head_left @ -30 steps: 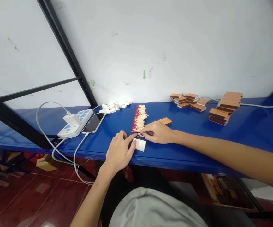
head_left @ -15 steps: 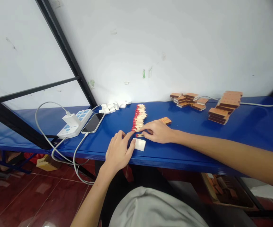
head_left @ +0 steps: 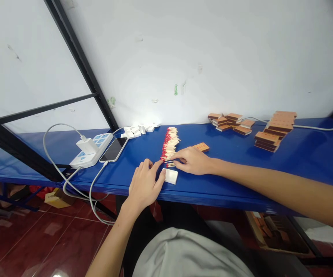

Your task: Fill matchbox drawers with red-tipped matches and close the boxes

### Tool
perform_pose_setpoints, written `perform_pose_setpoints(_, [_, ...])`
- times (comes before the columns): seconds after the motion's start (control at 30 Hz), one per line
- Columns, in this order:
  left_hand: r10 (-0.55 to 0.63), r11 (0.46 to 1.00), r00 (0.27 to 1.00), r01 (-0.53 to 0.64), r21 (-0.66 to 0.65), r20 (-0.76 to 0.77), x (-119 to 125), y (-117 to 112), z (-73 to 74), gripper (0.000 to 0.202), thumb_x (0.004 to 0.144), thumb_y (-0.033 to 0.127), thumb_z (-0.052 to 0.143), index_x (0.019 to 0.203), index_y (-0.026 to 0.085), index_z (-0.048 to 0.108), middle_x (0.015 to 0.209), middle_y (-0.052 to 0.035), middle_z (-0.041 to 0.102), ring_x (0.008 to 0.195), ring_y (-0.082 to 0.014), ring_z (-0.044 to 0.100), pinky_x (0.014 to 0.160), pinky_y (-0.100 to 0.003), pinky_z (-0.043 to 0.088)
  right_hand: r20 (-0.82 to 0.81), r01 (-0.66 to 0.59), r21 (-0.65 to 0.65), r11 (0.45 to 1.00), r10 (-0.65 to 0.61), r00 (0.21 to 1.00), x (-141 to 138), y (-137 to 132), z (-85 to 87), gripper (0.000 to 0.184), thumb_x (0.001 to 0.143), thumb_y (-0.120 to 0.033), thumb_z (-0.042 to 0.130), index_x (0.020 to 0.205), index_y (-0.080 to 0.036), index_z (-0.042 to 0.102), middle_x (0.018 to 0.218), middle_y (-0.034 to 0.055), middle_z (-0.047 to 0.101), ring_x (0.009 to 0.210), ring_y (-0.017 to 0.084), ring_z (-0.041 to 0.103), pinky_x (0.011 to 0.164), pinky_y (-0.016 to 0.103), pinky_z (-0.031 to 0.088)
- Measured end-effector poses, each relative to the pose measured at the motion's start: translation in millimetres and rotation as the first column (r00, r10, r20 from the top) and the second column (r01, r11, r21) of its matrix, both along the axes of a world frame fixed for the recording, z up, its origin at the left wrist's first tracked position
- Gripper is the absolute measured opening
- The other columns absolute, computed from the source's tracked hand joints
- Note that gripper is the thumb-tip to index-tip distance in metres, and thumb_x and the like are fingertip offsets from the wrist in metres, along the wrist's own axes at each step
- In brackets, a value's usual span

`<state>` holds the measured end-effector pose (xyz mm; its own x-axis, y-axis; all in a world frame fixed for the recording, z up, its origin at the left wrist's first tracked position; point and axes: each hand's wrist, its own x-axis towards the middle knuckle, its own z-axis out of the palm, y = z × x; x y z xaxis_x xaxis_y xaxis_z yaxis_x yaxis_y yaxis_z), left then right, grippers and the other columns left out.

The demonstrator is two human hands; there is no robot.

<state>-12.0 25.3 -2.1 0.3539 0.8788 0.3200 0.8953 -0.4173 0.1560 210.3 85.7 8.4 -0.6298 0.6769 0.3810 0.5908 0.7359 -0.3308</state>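
Note:
A row of red-tipped matches (head_left: 170, 141) lies on the blue shelf (head_left: 241, 161). My right hand (head_left: 192, 160) rests at the near end of the row, its fingers pinched around a few matches (head_left: 170, 164). My left hand (head_left: 145, 184) lies beside a small white matchbox tray (head_left: 171, 176), thumb against its left side and forefinger stretched toward the matches. A brown matchbox sleeve (head_left: 201, 147) lies just behind my right hand.
Piles of brown matchbox sleeves (head_left: 232, 122) (head_left: 274, 130) sit at the back right. Several white trays (head_left: 139, 130) lie by the wall. A phone (head_left: 114, 149) and a white power strip (head_left: 91, 150) with cables lie at the left, beside a black frame post (head_left: 79, 61).
My left forefinger has drawn back a little from the matches and the hand has settled against the white tray. My right hand has barely moved.

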Motion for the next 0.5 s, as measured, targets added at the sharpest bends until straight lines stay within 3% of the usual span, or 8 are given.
perform_pose_setpoints(0.17, [-0.004,1.0,1.0,0.004,-0.002,-0.008,-0.7,0.7,-0.4,0.047,0.104,0.045,0.033,0.139,0.024,0.056,0.106,-0.008,0.054,0.101,-0.0257,0.054,0.09,-0.043,0.045,0.01,-0.031,0.0,1.0,0.031,0.999,0.0,0.0,0.5,0.028,0.089,-0.017,0.056,0.108,-0.018,0.077,0.074,0.0021,0.07,0.062,0.013,0.057,0.063,0.025,0.036])
perform_pose_setpoints(0.4, [0.004,1.0,1.0,-0.005,-0.017,-0.02,-1.0,1.9,-0.2,0.048,0.104,0.047,0.031,0.141,0.027,0.054,0.106,-0.0081,0.053,0.099,-0.0255,0.053,0.088,-0.042,0.044,0.031,-0.058,0.017,0.998,0.058,0.998,-0.1,-0.5,1.6,0.022,0.091,-0.018,0.054,0.091,-0.017,0.076,0.073,0.0021,0.07,0.061,0.012,0.056,0.063,0.025,0.035])
perform_pose_setpoints(0.5, [0.008,1.0,1.0,-0.008,-0.017,-0.027,-0.6,1.7,0.9,0.048,0.104,0.047,0.031,0.14,0.027,0.055,0.105,-0.0083,0.053,0.099,-0.0259,0.052,0.087,-0.043,0.043,0.035,-0.037,-0.001,0.999,0.037,0.999,-0.4,-0.8,2.0,0.024,0.091,-0.018,0.054,0.097,-0.017,0.077,0.074,0.0025,0.071,0.061,0.012,0.056,0.062,0.025,0.034])
